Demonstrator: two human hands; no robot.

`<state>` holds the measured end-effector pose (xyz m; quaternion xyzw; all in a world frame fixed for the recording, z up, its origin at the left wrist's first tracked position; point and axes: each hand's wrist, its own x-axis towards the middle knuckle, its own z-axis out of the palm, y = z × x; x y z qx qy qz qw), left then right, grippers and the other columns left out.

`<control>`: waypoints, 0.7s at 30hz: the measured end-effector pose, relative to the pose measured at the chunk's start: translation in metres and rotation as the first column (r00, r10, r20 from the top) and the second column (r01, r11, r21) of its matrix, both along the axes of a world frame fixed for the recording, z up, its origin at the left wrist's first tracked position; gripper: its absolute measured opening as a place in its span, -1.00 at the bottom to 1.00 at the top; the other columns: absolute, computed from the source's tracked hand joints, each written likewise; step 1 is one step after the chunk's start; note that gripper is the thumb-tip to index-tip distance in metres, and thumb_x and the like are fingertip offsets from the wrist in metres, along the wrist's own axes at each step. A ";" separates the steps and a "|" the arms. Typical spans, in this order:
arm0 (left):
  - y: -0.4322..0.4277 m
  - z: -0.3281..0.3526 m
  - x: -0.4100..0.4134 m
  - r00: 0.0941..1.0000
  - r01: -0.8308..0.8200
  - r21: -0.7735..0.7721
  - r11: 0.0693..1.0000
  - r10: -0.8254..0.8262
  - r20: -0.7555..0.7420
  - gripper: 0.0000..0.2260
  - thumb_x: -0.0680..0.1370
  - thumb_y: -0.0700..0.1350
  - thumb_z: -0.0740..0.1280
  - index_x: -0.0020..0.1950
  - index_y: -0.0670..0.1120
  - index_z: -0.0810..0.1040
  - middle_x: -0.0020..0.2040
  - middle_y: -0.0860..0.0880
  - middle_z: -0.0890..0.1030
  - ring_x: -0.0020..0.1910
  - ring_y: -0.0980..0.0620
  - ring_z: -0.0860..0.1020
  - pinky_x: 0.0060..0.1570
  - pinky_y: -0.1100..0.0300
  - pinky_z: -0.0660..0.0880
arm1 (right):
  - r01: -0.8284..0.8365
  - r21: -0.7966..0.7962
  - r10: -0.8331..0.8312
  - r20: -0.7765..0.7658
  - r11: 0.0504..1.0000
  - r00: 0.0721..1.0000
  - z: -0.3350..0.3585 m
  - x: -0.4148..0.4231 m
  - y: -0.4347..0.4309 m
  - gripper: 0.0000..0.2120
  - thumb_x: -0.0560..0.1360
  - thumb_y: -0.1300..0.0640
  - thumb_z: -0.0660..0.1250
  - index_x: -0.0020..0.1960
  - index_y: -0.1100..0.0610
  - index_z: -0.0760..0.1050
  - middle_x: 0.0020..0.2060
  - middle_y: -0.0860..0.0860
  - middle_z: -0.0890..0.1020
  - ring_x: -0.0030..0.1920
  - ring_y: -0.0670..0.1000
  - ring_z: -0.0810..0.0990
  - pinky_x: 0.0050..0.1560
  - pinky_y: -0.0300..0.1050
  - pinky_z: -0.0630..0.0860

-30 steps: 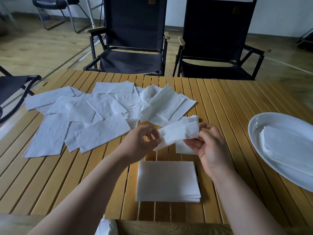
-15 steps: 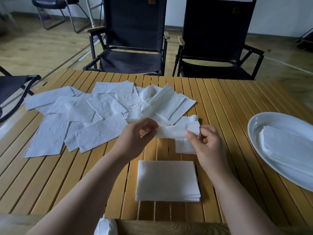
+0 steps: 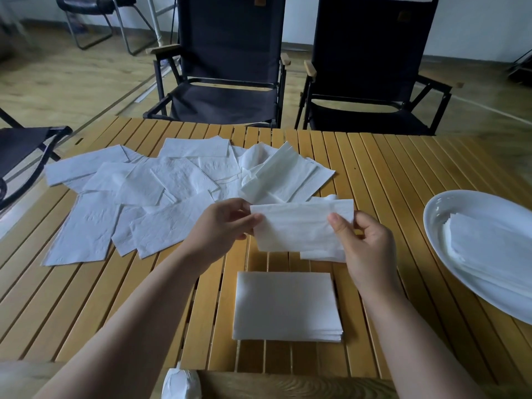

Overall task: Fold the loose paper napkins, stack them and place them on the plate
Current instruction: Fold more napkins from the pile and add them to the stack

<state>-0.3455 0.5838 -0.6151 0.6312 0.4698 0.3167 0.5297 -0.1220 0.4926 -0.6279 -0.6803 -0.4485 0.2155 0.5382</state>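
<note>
A white paper napkin (image 3: 299, 226) is held flat in the air above the table's middle. My left hand (image 3: 221, 228) pinches its left edge and my right hand (image 3: 365, 246) pinches its right edge. Directly below, near the front edge, lies a neat stack of folded napkins (image 3: 286, 306). Several loose napkins (image 3: 149, 197) are spread over the left and middle of the wooden slat table (image 3: 388, 180). At the right edge sits a white oval plate (image 3: 437, 223) that holds a pile of folded napkins (image 3: 489, 249).
Two black folding chairs (image 3: 230, 90) stand behind the table's far edge, and part of another chair (image 3: 20, 151) shows at the left. A small white wad (image 3: 181, 384) lies at the table's near edge.
The napkin between my hands has been opened from a narrow bunched strip into a flat, wider rectangle. Both hands have moved slightly apart.
</note>
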 end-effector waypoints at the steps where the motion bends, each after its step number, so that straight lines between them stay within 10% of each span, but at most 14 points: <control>1: 0.000 0.000 -0.001 1.000 0.000 0.001 1.000 0.000 -0.015 -0.87 0.58 -0.09 0.38 -0.02 -0.15 0.63 -0.16 -0.02 0.70 -0.09 -0.05 0.67 -0.04 0.08 0.59 | -0.007 0.007 0.007 0.014 1.000 1.000 0.000 0.000 0.000 -0.84 0.51 -0.09 0.39 -0.12 -0.01 0.61 -0.25 -0.13 0.68 -0.20 -0.11 0.66 -0.35 -0.15 0.56; 9: 0.001 0.007 -0.009 0.995 0.026 -0.067 0.997 -0.032 -0.096 -0.91 0.59 -0.13 0.38 -0.05 -0.13 0.62 -0.30 0.01 0.66 -0.33 0.05 0.60 -0.20 0.08 0.58 | -0.164 -0.187 0.149 -0.094 0.969 0.984 0.011 0.009 -0.003 -0.79 0.55 -0.02 0.39 -0.18 0.08 0.62 -0.29 -0.01 0.70 -0.25 0.02 0.68 -0.29 -0.12 0.50; 12: -0.001 0.008 -0.017 0.973 0.135 -0.243 0.961 -0.175 -0.152 -0.95 0.60 -0.22 0.35 -0.01 -0.17 0.60 -0.26 -0.05 0.66 -0.34 -0.02 0.60 -0.21 0.09 0.61 | -0.322 -0.376 0.238 -0.253 0.869 0.938 0.018 0.016 -0.011 -0.89 0.55 0.04 0.41 -0.04 0.05 0.69 -0.19 -0.05 0.75 -0.25 -0.05 0.69 -0.27 -0.18 0.52; 21: -0.009 0.012 -0.020 0.758 0.344 -0.450 0.824 -0.527 -0.385 -0.89 0.61 -0.11 0.35 0.08 -0.12 0.59 -0.16 -0.10 0.72 -0.34 0.04 0.65 -0.35 0.24 0.53 | -0.367 -0.723 0.430 -0.108 0.585 0.897 0.013 0.024 -0.021 -0.80 0.46 -0.08 0.49 -0.12 0.06 0.68 -0.32 0.07 0.68 -0.48 -0.06 0.44 -0.26 -0.10 0.36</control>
